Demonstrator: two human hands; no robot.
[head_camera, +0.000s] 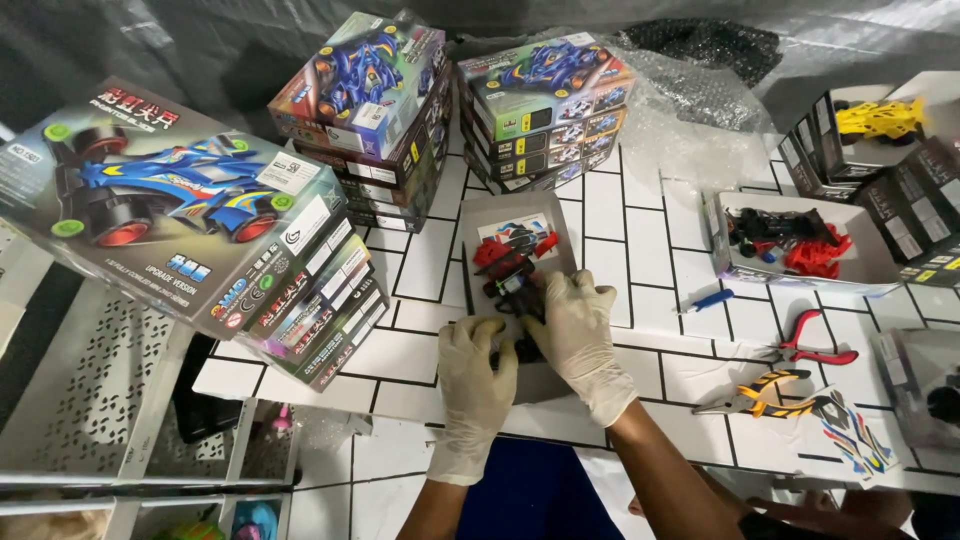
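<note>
A: Going from the left, how many boxes do you count?

B: Three stacks of toy-car boxes. The left stack (200, 215) is tilted, with about three boxes showing. The middle stack (375, 110) looks like four or five, though the lower ones are hard to separate. The next stack (545, 110) shows about four.

A: And the hands?

B: Two, both in pale gloves. The left hand (475, 385) has its fingers curled closed around the near end of a dark car part (522, 300). The right hand (578, 335) is bent over the same part, fingertips pinching it from the other side. The part sits over one open tray (480, 215) at the middle of the tiled table (640, 240), with red pieces and a sticker sheet in it.

A: Further right?

B: One blue screwdriver (712, 299), then a second tray (725, 265) holding black and red parts. Two pliers: the red pair (815, 345) lies above the yellow pair (770, 392). One sticker sheet (855, 435) lies just beside the yellow pair. At the far right, open boxes (900, 200), one holding a yellow car (882, 118); I can't count those boxes surely.
</note>
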